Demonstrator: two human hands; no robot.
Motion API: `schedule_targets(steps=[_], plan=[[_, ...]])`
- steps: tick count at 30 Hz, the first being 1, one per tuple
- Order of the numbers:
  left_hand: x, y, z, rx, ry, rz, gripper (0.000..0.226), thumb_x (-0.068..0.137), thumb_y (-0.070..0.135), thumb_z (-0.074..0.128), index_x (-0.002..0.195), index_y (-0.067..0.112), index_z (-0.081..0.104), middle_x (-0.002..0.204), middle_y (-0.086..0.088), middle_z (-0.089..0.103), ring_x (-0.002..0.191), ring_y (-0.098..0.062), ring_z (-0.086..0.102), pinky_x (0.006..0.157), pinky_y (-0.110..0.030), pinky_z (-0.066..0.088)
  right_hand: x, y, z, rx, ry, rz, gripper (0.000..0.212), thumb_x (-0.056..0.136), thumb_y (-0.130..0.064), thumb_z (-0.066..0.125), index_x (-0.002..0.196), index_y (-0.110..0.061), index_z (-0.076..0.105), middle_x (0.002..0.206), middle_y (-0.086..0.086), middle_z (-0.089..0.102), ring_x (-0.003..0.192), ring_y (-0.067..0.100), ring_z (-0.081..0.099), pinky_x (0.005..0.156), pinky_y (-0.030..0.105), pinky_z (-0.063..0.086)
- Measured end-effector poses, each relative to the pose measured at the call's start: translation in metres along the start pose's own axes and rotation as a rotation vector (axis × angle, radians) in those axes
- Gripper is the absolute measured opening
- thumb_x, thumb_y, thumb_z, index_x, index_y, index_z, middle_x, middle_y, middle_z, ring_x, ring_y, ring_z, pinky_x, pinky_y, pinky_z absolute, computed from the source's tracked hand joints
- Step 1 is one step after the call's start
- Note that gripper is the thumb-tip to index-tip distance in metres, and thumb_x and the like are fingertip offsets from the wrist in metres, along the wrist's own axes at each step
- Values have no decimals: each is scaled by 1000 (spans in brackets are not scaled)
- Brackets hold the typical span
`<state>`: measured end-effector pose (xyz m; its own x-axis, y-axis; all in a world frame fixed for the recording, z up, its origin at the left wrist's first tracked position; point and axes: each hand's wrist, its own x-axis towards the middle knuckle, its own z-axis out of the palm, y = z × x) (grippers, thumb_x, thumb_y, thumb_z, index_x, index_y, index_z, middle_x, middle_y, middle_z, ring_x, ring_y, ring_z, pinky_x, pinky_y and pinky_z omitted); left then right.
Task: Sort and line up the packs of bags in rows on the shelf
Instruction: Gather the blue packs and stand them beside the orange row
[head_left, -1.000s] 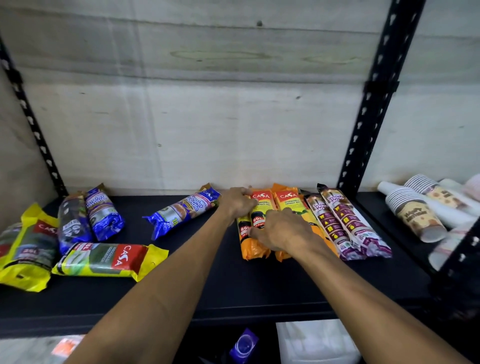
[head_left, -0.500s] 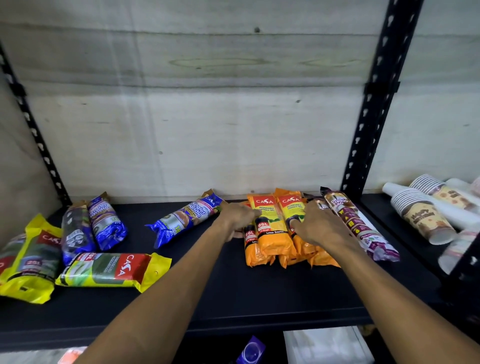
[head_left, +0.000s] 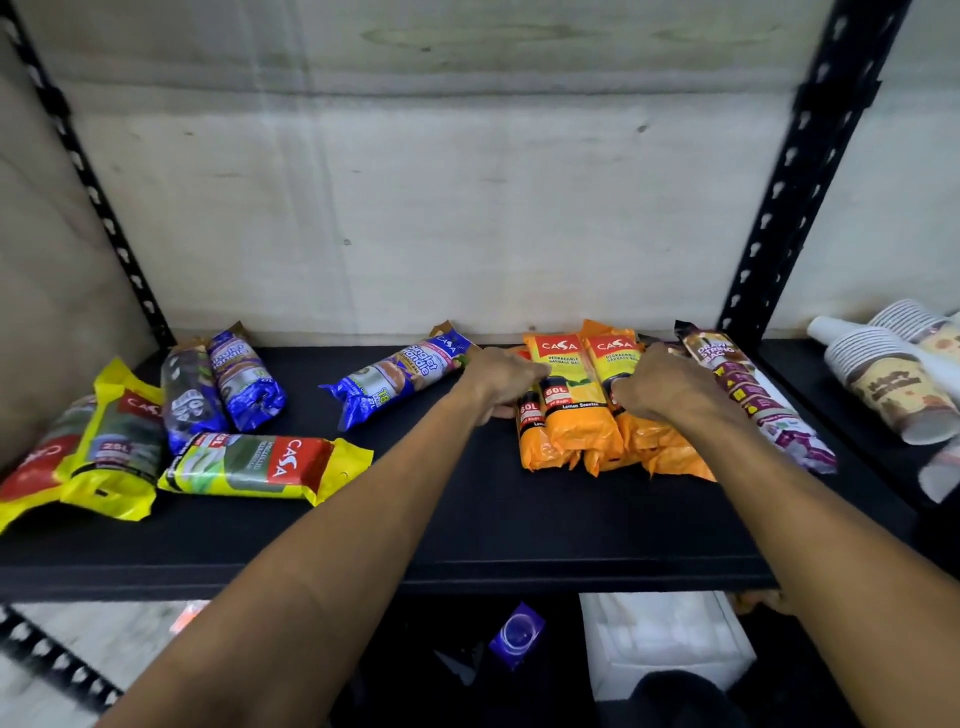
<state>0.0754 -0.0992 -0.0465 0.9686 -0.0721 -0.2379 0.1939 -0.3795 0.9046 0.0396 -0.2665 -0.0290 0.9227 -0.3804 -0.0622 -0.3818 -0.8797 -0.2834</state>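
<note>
Several orange packs (head_left: 574, 421) lie side by side on the black shelf (head_left: 467, 525), right of the middle. My left hand (head_left: 498, 382) curls around the leftmost orange pack. My right hand (head_left: 670, 387) presses on the right-hand orange packs, next to two purple drawstring packs (head_left: 758, 405). A blue pack (head_left: 400, 379) lies slantwise just left of my left hand. Two more blue packs (head_left: 223, 387) sit at the back left. A yellow pack (head_left: 249, 462) lies crosswise in front of them, with further yellow packs (head_left: 114, 452) at the far left.
Stacks of paper cups (head_left: 893, 384) lie on the neighbouring shelf at the right, behind a black upright (head_left: 810, 156). A concrete wall closes the back. Below the shelf's front edge I see a white box (head_left: 665, 639) and a small purple box (head_left: 517, 631).
My right hand has slid from the middle of the orange packs to their right side. The orange packs now lie closer together and straighter. My left hand stayed at their left edge.
</note>
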Motion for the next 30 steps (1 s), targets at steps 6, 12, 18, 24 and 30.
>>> schedule_targets(steps=[6,12,18,24,30], plan=[[7,-12,-67,267,313,136,18,78,35,63,77,20,72,88,-3,76,89,-24,70,85,-37,59,-2,-49,7,-74,283,-205,46,94,-39,48,123,-4,55,129,24,54,122,40,44,100,45,32],[20,-43,-144,604,355,48,27,86,37,63,108,25,73,117,0,72,108,-22,63,94,-31,49,-8,-126,49,465,-132,-257,28,89,-32,55,70,-12,54,71,6,59,71,27,59,54,25,39],[36,-69,-165,455,213,40,20,87,33,64,101,25,75,119,2,71,109,-16,63,101,-34,48,1,-172,92,809,-383,-103,35,89,-31,62,119,-12,58,116,6,62,85,20,68,77,36,63],[35,-63,-161,271,89,-28,24,88,30,69,106,15,72,93,-3,71,70,-11,60,52,-20,47,8,-188,99,903,-389,-68,28,89,-28,64,110,-10,64,111,8,69,91,25,71,62,34,63],[21,-57,-147,123,28,-91,22,90,26,67,107,12,70,93,-5,72,67,-10,64,44,-18,49,6,-179,93,831,-349,-92,27,90,-27,70,105,-7,61,108,11,71,90,26,72,70,42,64]])
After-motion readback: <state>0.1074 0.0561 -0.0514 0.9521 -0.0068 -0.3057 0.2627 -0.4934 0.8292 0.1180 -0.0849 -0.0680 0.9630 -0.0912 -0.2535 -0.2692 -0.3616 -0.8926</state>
